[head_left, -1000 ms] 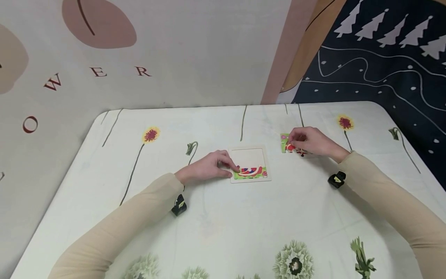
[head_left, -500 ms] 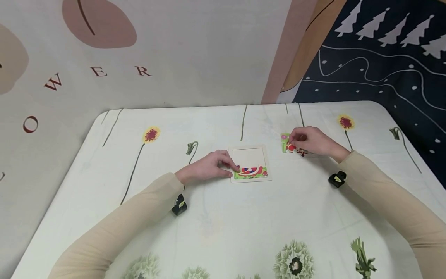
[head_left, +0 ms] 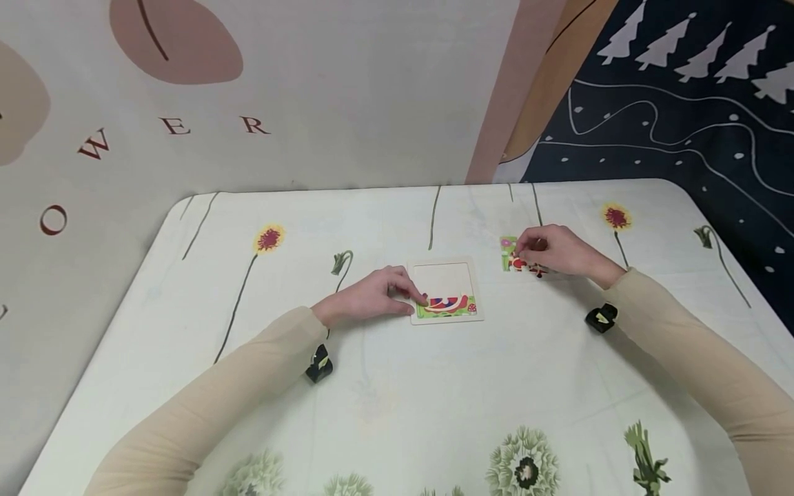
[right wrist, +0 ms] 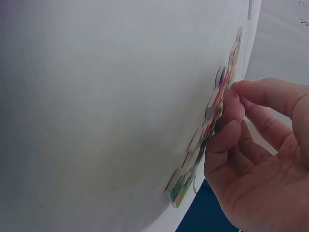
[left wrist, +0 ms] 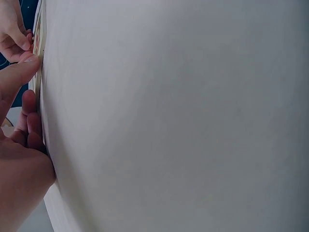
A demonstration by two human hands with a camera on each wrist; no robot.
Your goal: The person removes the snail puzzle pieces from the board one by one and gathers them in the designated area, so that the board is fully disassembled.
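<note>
A small square puzzle board (head_left: 445,282) lies flat on the table, with colourful jigsaw pieces (head_left: 448,307) along its near side. My left hand (head_left: 375,296) rests at the board's left edge, index fingertip on the pieces and thumb by the near corner. To the right, my right hand (head_left: 555,249) has curled fingers bunched at a strip of joined puzzle pieces (head_left: 511,255), green and red, pinching it. Seen from the right wrist, the knobbed edge of this strip (right wrist: 181,186) runs close along the table, partly hidden behind the fingertips.
A white cloth with printed flowers (head_left: 269,240) covers the table (head_left: 384,399). Behind it hangs a pale backdrop (head_left: 347,110), with a dark tree-patterned one (head_left: 670,131) at right. Black wrist cameras (head_left: 319,365) sit under both sleeves.
</note>
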